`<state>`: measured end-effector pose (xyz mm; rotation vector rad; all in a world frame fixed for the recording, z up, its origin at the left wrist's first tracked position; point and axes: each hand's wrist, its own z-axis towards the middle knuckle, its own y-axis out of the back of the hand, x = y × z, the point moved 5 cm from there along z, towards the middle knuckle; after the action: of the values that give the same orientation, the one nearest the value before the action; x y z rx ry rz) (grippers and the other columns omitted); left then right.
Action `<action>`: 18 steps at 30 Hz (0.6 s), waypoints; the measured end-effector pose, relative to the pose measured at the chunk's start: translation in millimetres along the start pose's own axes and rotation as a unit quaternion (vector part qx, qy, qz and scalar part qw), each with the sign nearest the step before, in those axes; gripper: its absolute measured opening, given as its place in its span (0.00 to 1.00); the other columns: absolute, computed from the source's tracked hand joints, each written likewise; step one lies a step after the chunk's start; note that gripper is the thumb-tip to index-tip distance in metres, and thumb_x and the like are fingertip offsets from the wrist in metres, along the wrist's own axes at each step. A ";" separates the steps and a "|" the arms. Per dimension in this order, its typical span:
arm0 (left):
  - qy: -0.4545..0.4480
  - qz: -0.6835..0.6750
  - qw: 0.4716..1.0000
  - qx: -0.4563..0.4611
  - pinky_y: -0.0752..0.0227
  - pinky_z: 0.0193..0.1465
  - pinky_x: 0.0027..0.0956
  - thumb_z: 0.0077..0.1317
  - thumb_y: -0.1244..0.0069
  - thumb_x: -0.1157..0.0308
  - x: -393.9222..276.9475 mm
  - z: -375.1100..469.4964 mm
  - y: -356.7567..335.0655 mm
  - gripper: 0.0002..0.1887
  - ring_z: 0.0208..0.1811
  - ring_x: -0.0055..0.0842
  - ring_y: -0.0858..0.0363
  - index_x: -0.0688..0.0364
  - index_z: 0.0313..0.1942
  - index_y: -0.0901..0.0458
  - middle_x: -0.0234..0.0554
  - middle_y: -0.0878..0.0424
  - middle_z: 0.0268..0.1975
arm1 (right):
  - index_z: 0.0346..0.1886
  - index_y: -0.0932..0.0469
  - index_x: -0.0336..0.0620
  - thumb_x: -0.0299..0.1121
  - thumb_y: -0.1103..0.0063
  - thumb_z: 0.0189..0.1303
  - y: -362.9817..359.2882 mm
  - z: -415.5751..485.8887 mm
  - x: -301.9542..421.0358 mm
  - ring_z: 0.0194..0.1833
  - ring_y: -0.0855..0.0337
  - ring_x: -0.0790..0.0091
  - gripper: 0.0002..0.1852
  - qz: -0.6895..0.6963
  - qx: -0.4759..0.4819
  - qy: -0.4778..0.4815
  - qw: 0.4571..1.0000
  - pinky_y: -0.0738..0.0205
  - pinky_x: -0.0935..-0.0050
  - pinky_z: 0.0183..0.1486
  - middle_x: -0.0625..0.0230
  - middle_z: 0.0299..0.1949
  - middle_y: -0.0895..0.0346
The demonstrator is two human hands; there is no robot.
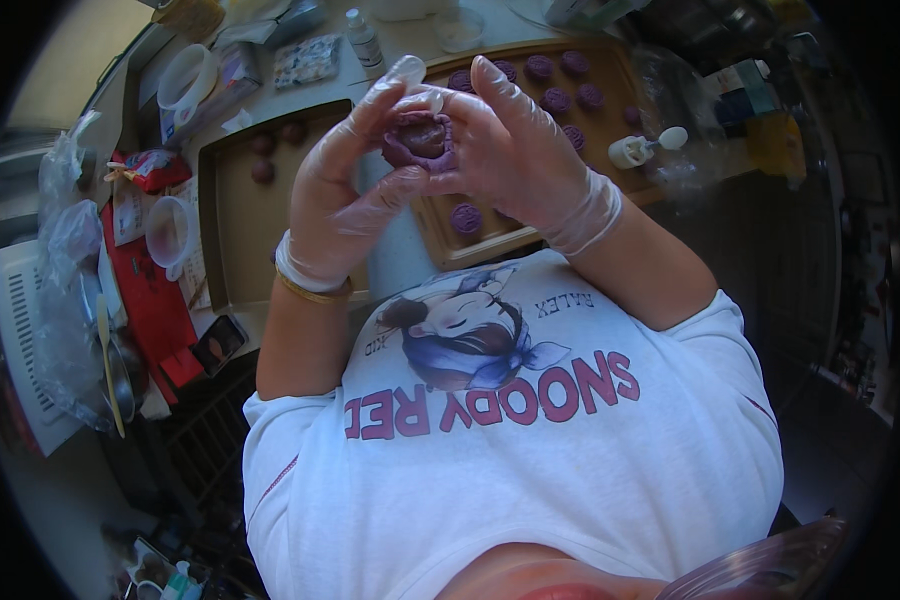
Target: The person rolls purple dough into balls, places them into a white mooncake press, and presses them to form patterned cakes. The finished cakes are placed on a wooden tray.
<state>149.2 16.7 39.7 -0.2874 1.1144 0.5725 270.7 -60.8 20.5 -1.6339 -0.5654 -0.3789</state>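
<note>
Both hands wear thin clear plastic gloves and meet over the trays. A cup of purple dough [394, 154] sits between them, wrapped partway around a darker ball of filling [424, 139] that shows through the open top. My left hand [337, 187] curls thumb and fingers around one side of the dough's rim. On the other side, my right hand [514, 154] supports it against the fingers, with its thumb raised. Beneath my right hand lies a gold baking tray [442, 251] with several patterned purple mooncakes [466, 218]. A white plunger-type mooncake press [630, 152] rests at that tray's right side.
Left of my hands, a second baking tray [232, 247] holds several dark balls [262, 170]. Around it are a plastic bowl [171, 232], a red packet [154, 171], a phone [219, 345] and crumpled plastic film [67, 300]. A small bottle [364, 41] stands behind.
</note>
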 end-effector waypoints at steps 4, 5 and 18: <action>-0.141 0.237 0.959 0.057 0.41 0.70 0.42 0.65 0.43 0.64 -13.7 11.4 -10.7 0.26 0.65 0.42 0.28 0.64 0.62 0.25 0.54 0.24 0.62 | 0.61 0.31 0.42 0.55 0.65 0.75 -3.7 8.5 -14.4 0.60 0.27 0.68 0.28 0.189 0.155 -0.017 0.969 0.40 0.64 0.70 0.65 0.55 0.25; -0.151 0.267 0.950 0.057 0.44 0.72 0.43 0.66 0.44 0.64 -15.8 12.2 -13.1 0.25 0.67 0.44 0.29 0.64 0.61 0.25 0.54 0.25 0.64 | 0.60 0.30 0.42 0.55 0.65 0.75 -1.1 7.3 -14.5 0.59 0.28 0.68 0.27 0.188 0.153 -0.009 0.970 0.41 0.65 0.70 0.65 0.54 0.25; -0.202 0.415 0.887 0.003 0.46 0.71 0.47 0.61 0.44 0.47 -15.8 -3.2 -16.9 0.30 0.72 0.47 0.37 0.56 0.58 0.19 0.50 0.29 0.67 | 0.60 0.30 0.38 0.61 0.64 0.72 -5.4 0.5 -21.4 0.56 0.26 0.63 0.34 0.217 0.096 0.014 0.971 0.35 0.64 0.65 0.60 0.51 0.24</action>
<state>151.3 -3.4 51.5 0.3395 0.7910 1.3223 250.0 -63.0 13.1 -1.5106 -0.2036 -0.0209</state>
